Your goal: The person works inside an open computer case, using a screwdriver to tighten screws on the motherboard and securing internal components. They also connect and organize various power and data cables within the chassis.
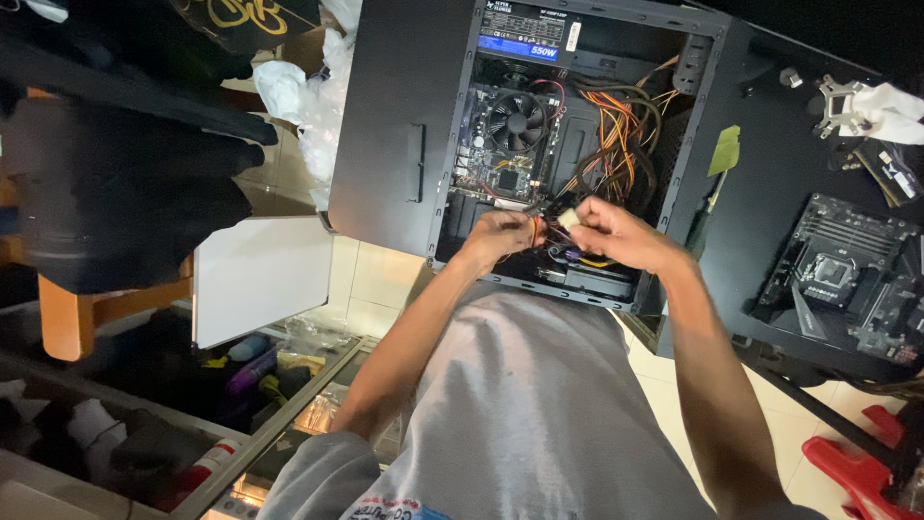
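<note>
At the near edge of the open computer case (pixel 404 144), a white connector (pixel 569 220) is pinched by the right hand (pixel 616 231) and its wires (pixel 539 231) by the left hand (pixel 496 236) (mating pending; alignment judged necessary first).

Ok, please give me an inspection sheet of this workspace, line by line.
Surface: black table, partly bare.
Job's things: open PC case; white connector at the hands.
Clutter: spare motherboard, metal bracket, green-handled tool.
Grippers: left hand holds wires; right hand pinches the connector.
Cables: orange and black bundle inside the case.
Surroundings: tiled floor, white board, red stool.
</note>
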